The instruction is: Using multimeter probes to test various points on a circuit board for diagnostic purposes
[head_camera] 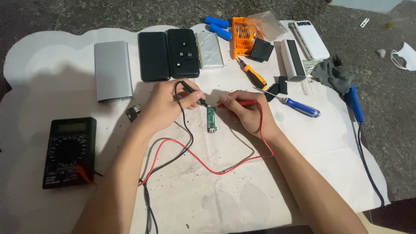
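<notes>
Gripping black probe (193, 90) and red probe (238, 104), left hand (167, 104) and right hand (249, 112) seemingly touch green board (211, 119).

An improvised electronics repair spot is shown — a white sheet (242, 190) is spread over rough concrete floor (390, 108), and a digital multimeter (68, 151), screwdrivers (299, 105), blue cylindrical battery cells (218, 26) and opened power bank casings (169, 54) are laid out on it.

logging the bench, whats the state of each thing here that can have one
left hand: closed on black probe, tip at the board
right hand: closed on red probe, tip at the board
green circuit board: bare, flat on the sheet
multimeter: leads plugged in, display unreadable
orange bit case: open
</notes>
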